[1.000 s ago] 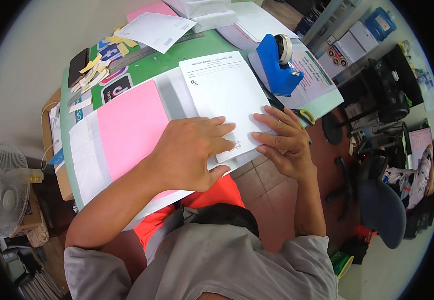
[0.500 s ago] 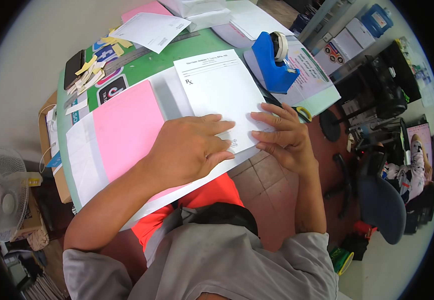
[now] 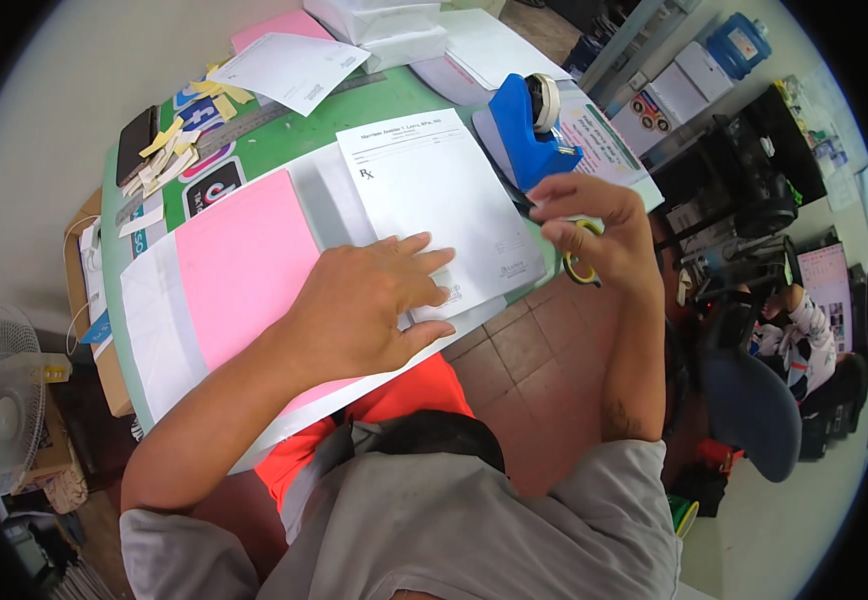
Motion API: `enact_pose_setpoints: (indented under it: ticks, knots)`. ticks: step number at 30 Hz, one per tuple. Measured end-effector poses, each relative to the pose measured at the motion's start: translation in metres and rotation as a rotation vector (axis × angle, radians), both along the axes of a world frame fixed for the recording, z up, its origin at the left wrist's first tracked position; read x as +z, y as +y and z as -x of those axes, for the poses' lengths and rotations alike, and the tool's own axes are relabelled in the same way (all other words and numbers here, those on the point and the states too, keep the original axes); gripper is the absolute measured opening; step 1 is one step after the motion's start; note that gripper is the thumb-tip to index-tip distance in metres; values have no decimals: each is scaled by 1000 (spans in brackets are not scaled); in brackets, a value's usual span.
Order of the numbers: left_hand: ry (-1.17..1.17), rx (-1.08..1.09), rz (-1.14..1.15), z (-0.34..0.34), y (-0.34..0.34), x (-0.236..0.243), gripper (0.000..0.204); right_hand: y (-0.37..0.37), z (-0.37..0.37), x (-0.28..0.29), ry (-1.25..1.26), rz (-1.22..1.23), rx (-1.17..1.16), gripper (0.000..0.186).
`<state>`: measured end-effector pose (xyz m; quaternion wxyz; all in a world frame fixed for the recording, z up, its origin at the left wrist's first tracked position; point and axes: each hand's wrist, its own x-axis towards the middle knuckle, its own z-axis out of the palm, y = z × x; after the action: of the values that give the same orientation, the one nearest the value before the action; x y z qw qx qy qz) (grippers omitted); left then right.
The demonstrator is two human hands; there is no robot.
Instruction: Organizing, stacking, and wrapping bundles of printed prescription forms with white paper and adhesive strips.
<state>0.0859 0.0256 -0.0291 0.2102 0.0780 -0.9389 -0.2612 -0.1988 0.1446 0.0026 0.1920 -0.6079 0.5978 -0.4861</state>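
A white prescription pad [image 3: 434, 190] with printed lines lies slightly slanted near the table's front edge. My left hand [image 3: 379, 290] rests on its lower left part, fingers spread, palm down. My right hand [image 3: 602, 228] is lifted off the pad's right side, with thumb and curved fingers apart and nothing visible between them. Just beneath it, scissors with yellow-rimmed handles [image 3: 582, 265] stick out over the table's edge, their blades mostly hidden. Beyond that hand stands a blue tape dispenser [image 3: 519, 125]. To the left of the pad lies a pink sheet or pad [image 3: 244, 250] on white paper.
Scraps of yellow and white paper [image 3: 169, 155], a dark phone [image 3: 137, 140] and a metal ruler [image 3: 254, 122] sit at the far left. A loose printed sheet [image 3: 294, 70] and white wrapped stacks [image 3: 384, 35] lie at the back. Another person sits by an office chair [image 3: 749, 400] at right.
My right hand has left the pad's lower right edge and risen to the right, above the scissors. The left hand stays on the pad. The whole view has shifted slightly.
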Motion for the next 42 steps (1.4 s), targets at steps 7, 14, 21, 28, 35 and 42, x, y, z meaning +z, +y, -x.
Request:
enact_pose_setpoints:
  ticks: [7, 14, 21, 28, 35, 42]
  knots:
    - [-2, 1, 15, -2, -2, -3, 27, 11, -21, -15, 346, -141, 152, 26]
    - [-10, 11, -19, 0, 0, -1, 27, 21, -17, -28, 389, -7, 119, 26]
    - [-11, 3, -17, -1, -1, 0, 28, 43, 1, -23, 604, 48, -3, 28]
    - [0, 3, -19, -2, -2, -2, 28, 38, -22, -22, 579, 45, -30, 33]
    - [-13, 5, -29, -3, -1, 2, 28, 37, -31, -23, 588, 102, 8, 33]
    - [8, 2, -17, -3, -1, 1, 29, 20, -49, -44, 537, 151, 109, 26]
